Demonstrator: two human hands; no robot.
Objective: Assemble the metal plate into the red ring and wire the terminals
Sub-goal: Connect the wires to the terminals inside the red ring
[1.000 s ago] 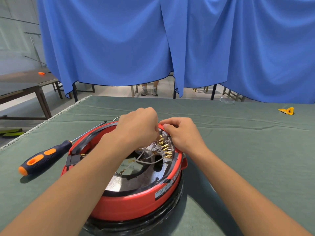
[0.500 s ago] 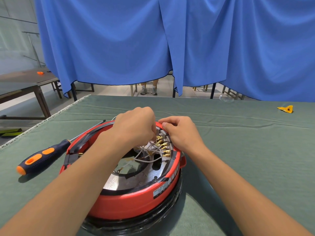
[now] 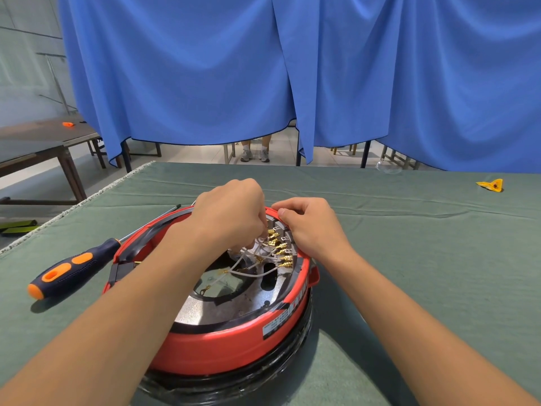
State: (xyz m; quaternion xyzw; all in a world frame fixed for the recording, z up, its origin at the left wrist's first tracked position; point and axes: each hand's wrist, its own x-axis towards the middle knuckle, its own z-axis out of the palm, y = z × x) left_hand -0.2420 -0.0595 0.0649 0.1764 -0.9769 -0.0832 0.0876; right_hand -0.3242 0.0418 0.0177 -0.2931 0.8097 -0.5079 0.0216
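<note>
The red ring (image 3: 222, 347) stands on a black base on the green cloth, with the grey metal plate (image 3: 234, 306) seated inside it. A row of brass terminals (image 3: 279, 249) with white wires (image 3: 251, 273) runs along the ring's far right inner edge. My left hand (image 3: 231, 215) is curled over the far side of the ring, its fingertips pinched on a wire end at the top of the terminal row. My right hand (image 3: 313, 227) rests on the ring's far right rim, fingers bent over the edge beside the terminals.
A screwdriver (image 3: 70, 269) with a dark blue and orange handle lies on the cloth left of the ring. A small yellow piece (image 3: 491, 184) lies at the far right. Blue curtains hang behind the table; a wooden table (image 3: 44, 142) stands at the left.
Both hands have stayed at the terminal row with only slight finger shifts. The view has drifted a little.
</note>
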